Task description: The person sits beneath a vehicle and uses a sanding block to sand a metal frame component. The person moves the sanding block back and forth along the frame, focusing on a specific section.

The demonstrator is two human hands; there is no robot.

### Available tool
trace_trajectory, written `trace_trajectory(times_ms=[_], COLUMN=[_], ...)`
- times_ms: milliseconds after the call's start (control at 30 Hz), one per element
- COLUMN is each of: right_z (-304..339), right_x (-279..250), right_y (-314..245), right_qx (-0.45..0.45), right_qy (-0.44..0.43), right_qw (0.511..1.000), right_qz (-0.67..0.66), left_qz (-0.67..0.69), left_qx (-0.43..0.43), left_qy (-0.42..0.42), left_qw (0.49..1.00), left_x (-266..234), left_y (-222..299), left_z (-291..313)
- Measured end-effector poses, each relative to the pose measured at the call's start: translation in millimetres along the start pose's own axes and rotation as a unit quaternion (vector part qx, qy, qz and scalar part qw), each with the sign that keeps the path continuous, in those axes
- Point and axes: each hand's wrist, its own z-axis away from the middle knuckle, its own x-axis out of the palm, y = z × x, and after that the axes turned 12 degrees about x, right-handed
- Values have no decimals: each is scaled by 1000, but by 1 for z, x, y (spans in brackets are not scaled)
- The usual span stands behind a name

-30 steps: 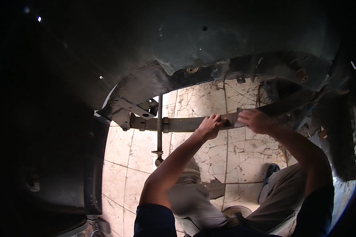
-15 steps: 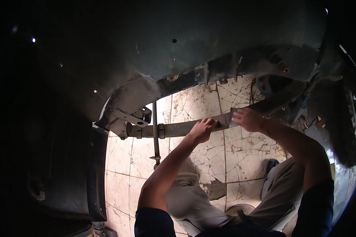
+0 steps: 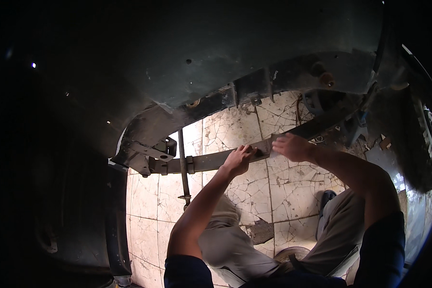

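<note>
A long grey leaf spring (image 3: pixel 209 162) runs across in front of me, under a dark vehicle body. Over its middle, my left hand (image 3: pixel 240 159) is closed with the fingers curled on its top edge. Just to the right, my right hand (image 3: pixel 294 146) presses a small brownish-grey sheet, like sandpaper (image 3: pixel 272 140), against the spring. The fingers of that hand are slightly blurred, and they partly cover the sheet.
The dark frame rail (image 3: pixel 216 102) arches above the spring, with a bracket (image 3: pixel 164 152) at the left end. An upright metal rod (image 3: pixel 183 168) crosses the spring. Cracked tiles (image 3: pixel 293 192) cover the floor around my legs. Debris (image 3: pixel 385 142) lies at right.
My right hand and the sheet have shifted slightly left along the spring. The whole view has also shifted a little; my left hand keeps its place on the spring.
</note>
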Motion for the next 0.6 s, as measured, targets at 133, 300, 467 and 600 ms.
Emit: trace_trajectory(times_ms=[133, 300, 467, 600], right_z=[2, -2, 1, 2], right_x=[5, -10, -9, -4], right_y=[4, -10, 1, -6], right_qx=[48, -13, 47, -19], right_qy=[-8, -11, -16, 5], right_qw=[997, 999, 998, 1000], right_qz=[58, -39, 31, 11], left_qz=[-1, 10, -6, -2], left_qx=[2, -1, 2, 6], left_qy=[4, 4, -5, 4], left_qw=[1000, 1000, 1000, 1000], left_x=[1, 1, -1, 3], left_y=[-1, -2, 0, -2], left_z=[2, 3, 0, 2])
